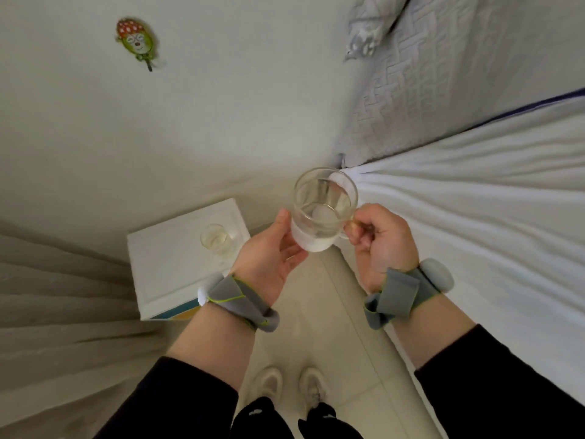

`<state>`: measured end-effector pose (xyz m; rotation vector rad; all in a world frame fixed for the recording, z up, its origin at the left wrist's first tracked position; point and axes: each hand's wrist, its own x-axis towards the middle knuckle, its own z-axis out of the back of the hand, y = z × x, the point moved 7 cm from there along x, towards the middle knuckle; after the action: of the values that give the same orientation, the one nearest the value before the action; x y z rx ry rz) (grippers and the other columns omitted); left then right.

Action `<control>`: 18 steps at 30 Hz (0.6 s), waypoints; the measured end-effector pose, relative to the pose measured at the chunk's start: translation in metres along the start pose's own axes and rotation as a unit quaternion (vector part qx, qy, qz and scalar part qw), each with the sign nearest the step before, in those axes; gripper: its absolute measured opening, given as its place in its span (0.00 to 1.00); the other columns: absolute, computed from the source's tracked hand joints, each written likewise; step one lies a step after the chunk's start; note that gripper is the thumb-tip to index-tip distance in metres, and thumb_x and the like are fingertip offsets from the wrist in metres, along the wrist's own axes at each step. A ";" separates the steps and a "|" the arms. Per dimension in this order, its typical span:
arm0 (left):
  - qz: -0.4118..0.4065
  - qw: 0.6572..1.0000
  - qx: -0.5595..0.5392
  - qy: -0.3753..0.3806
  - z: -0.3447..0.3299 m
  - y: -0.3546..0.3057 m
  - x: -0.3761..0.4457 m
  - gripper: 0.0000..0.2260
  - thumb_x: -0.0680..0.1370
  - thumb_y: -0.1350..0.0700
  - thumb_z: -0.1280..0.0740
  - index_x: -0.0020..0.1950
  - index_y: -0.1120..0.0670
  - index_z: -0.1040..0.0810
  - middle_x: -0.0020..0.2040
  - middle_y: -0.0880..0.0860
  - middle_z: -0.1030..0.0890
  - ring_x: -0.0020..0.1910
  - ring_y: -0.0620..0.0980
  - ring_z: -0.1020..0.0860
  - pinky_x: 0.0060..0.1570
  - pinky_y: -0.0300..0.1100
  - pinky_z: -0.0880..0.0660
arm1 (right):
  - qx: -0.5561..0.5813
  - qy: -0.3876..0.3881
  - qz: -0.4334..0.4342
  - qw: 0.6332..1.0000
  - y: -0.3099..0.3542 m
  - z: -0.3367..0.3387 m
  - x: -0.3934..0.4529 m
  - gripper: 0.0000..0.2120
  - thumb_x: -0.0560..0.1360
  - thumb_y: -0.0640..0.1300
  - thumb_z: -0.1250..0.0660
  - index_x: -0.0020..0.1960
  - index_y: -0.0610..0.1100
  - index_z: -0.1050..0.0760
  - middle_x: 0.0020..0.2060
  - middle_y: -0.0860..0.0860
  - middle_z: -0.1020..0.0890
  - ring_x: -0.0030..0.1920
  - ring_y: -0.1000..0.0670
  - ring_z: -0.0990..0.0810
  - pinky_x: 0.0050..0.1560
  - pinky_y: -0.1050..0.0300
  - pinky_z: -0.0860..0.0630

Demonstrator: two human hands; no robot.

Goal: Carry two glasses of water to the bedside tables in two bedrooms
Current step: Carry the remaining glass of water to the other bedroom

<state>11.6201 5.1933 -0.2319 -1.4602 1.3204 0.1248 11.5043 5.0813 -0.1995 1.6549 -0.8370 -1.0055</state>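
Observation:
A clear glass mug of water [324, 210] is held in the air above the tiled floor, between the bed and the bedside table. My right hand [381, 242] grips its handle with closed fingers. My left hand [273, 251] cups the mug's lower left side, thumb up against the glass. A second glass of water [217, 240] stands upright on the white bedside table [164, 264], near its right edge, just left of my left hand.
A bed with a white sheet [481, 223] and a grey patterned pillow [411, 90] fills the right side. Beige curtains [57, 305] hang at the left. The wall carries a cartoon hook [136, 41]. My shoes [292, 388] stand on the tiles.

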 end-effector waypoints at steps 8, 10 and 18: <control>0.015 0.987 0.080 0.135 -0.088 -0.002 -0.076 0.16 0.78 0.49 0.38 0.58 0.58 0.23 0.45 0.55 0.20 0.42 0.51 0.22 0.49 0.44 0.23 | 0.008 -0.120 0.068 0.990 0.083 0.068 -0.081 0.15 0.64 0.40 0.40 0.19 0.47 0.30 0.18 0.55 0.31 0.28 0.45 0.37 0.35 0.43 0.42; 0.024 0.983 0.094 0.159 -0.101 0.003 -0.088 0.19 0.78 0.48 0.38 0.62 0.59 0.24 0.46 0.55 0.20 0.43 0.50 0.22 0.49 0.43 0.23 | 0.003 -0.143 0.077 0.987 0.094 0.079 -0.098 0.15 0.65 0.40 0.41 0.20 0.47 0.29 0.19 0.54 0.30 0.30 0.43 0.37 0.36 0.43 0.39; 0.093 0.923 0.221 0.303 -0.174 0.064 -0.176 0.20 0.77 0.46 0.38 0.61 0.58 0.23 0.52 0.56 0.19 0.50 0.53 0.21 0.56 0.47 0.24 | 0.091 -0.336 0.107 0.931 0.126 0.159 -0.231 0.13 0.63 0.43 0.38 0.20 0.47 0.32 0.20 0.54 0.32 0.32 0.45 0.39 0.40 0.46 0.42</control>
<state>11.4114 5.1901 -0.0846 -1.0089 1.8388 -0.5152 11.2557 5.1889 -0.0535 1.3224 -1.5671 -1.3927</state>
